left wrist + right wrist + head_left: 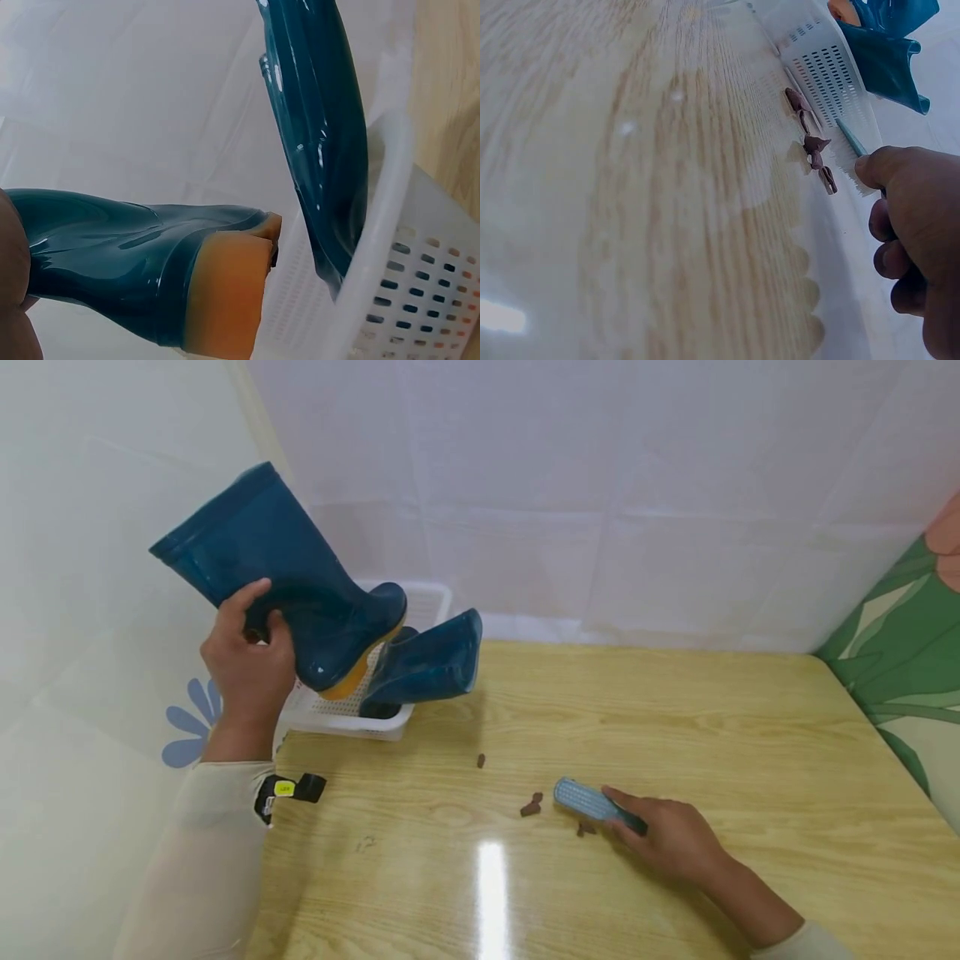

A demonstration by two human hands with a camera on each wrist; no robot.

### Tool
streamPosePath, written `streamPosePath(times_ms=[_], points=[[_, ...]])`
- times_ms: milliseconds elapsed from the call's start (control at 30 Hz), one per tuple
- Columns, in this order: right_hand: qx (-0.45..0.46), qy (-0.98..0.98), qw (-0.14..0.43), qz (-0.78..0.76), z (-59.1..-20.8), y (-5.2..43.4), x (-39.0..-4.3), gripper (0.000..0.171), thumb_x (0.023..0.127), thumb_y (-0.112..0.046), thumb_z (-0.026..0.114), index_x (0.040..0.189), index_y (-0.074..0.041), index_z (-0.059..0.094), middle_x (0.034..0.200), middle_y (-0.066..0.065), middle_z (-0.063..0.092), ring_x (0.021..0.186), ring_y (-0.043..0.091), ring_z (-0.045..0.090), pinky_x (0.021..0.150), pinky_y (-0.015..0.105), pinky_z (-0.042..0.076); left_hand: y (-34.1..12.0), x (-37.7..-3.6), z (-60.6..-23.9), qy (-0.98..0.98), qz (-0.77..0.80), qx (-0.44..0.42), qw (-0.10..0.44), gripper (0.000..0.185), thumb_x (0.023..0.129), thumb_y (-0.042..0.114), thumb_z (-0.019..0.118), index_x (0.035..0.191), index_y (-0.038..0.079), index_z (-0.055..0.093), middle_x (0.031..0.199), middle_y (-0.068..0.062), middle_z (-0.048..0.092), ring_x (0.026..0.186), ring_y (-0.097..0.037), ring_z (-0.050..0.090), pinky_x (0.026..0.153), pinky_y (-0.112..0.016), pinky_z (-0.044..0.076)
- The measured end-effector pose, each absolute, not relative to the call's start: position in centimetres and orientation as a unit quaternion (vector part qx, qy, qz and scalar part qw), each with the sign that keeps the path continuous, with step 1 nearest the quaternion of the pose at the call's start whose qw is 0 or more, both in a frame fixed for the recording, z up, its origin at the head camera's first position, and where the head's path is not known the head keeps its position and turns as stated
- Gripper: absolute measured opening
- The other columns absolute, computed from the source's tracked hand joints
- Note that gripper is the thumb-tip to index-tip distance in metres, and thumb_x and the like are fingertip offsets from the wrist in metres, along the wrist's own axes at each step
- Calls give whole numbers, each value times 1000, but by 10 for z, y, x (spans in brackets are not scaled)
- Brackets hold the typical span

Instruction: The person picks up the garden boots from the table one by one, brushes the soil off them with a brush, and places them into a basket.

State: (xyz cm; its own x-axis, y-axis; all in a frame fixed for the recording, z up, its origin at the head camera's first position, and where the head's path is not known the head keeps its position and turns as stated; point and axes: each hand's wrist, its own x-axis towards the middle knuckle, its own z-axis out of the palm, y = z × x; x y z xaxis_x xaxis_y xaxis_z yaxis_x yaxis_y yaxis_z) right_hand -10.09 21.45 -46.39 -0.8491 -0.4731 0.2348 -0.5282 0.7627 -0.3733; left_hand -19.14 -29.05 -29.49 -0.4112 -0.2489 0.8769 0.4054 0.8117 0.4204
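My left hand (251, 652) grips a dark blue rubber boot (292, 585) by its shaft, thumb and fingers around it. The boot is tilted, its opening toward the upper left and its orange-yellow sole (229, 292) facing down and to the right. It hangs over a white perforated basket (337, 724). A second blue boot (427, 660) leans in that basket, its shaft sticking out over the right side. In my right hand (675, 839) is a small brush (588, 799) with a blue-grey back and dark handle; pale bristles show in the right wrist view.
Several brown scraps (530, 807) lie on the wood-grain table (675, 718) around the brush, one nearer the basket. A white sheet (600, 510) hangs behind the table. To the right is a leaf-patterned cloth (892, 668). Light glares off the tabletop near its front.
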Motion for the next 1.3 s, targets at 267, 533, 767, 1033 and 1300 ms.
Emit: streamPosePath(times_ms=[267,533,767,1033,1300], points=[[270,-935,64,219,-467,215,-102,49,90,-29,80,135,-13,69,89,0,74,49,-4,29,48,21,33,-297,-194,-306,-788,-298,-38,538,31,102,7,58,131,13,67,123,-11,72,65,-21,41,65,-21,29],[266,-937,64,217,-467,215,-102,50,90,-29,80,136,-14,68,90,0,75,50,-4,32,50,21,34,-302,-197,-319,-792,-299,-15,533,30,103,10,57,131,13,68,123,-12,71,68,-26,48,66,-20,30],[267,-936,63,220,-468,215,-101,49,91,-29,79,136,-14,68,88,-2,73,50,-4,29,49,21,35,-305,-202,-327,-787,-289,-2,545,28,102,8,60,128,12,68,121,-13,72,70,-29,54,68,-17,33],[275,-930,75,233,-469,215,-101,49,91,-27,79,136,-12,68,89,-1,74,52,-5,32,49,20,34,-308,-204,-333,-790,-295,12,537,27,101,6,63,126,10,69,128,-8,70,106,-32,70,95,-36,53],[271,-932,73,230,-469,215,-101,49,91,-29,79,136,-13,69,91,1,75,52,-5,33,49,20,35,-312,-206,-342,-794,-298,21,529,28,102,7,59,129,8,68,130,-7,69,116,-27,66,101,-33,49]])
